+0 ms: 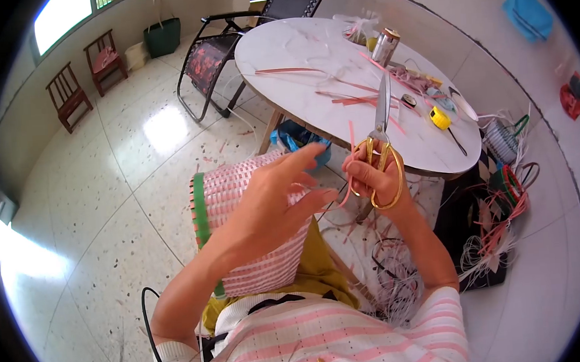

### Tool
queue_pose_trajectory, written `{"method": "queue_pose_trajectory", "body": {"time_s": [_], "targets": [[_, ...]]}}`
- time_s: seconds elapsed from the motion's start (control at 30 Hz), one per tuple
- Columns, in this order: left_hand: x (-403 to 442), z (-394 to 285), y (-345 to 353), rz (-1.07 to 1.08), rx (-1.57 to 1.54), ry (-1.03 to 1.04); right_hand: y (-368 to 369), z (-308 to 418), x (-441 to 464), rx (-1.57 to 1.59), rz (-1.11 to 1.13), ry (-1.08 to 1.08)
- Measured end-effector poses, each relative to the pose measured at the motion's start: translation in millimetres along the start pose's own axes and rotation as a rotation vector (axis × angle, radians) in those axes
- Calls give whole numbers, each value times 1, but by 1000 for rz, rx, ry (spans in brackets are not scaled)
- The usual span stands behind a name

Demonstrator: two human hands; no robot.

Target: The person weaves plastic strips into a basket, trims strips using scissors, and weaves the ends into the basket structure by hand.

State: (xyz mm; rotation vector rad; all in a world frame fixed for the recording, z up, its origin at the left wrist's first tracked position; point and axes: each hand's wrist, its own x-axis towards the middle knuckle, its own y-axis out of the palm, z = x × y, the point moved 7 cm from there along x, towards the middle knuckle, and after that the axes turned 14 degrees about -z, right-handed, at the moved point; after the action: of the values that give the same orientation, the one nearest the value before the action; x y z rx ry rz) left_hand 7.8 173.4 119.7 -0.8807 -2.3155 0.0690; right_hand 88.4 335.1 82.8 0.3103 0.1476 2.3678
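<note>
While loose strips (358,100) lay scattered across the round table (262,50), a pink-and-white woven basket (227,191) lay on its side against the worker's lap, on the near side of the table and toward its left. The basket appeared well advanced: its visible wall was closely woven and a green band (200,206) ringed one end, though the far end was hidden. Trimming and tidying of ends seemed the likeliest work left, a judgement drawn from the scissors (380,142) in use. The right hand (376,176), raised before the table's near edge, gripped their gold handles, blades angled upward, with a pink strip (351,134) beside its fingers. The left hand (274,188) reached over the basket toward the table, wrist bent, thumb and fingers parted; whether it touched the strip's lower end could not be told. A tangle of offcuts (396,281) lay below the table's near edge.
</note>
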Motion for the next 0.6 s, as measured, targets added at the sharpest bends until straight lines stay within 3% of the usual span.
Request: {"method": "queue_pose_trajectory", "body": {"time_s": [0.03,0.13,0.23,0.47,0.6], "targets": [[2,7,6,-25,-213,-212,2,6,-2,-2,1,-1],[9,11,19,-16,-371,-330,15,20,-14,-126,88,-39],[12,24,17,-73,-375,-327,22,27,-24,-196,142,-131],[15,30,21,-103,-672,-293,15,18,-36,-136,195,-39],[16,22,21,-23,-732,-256,1,10,-39,-322,258,-91]]}}
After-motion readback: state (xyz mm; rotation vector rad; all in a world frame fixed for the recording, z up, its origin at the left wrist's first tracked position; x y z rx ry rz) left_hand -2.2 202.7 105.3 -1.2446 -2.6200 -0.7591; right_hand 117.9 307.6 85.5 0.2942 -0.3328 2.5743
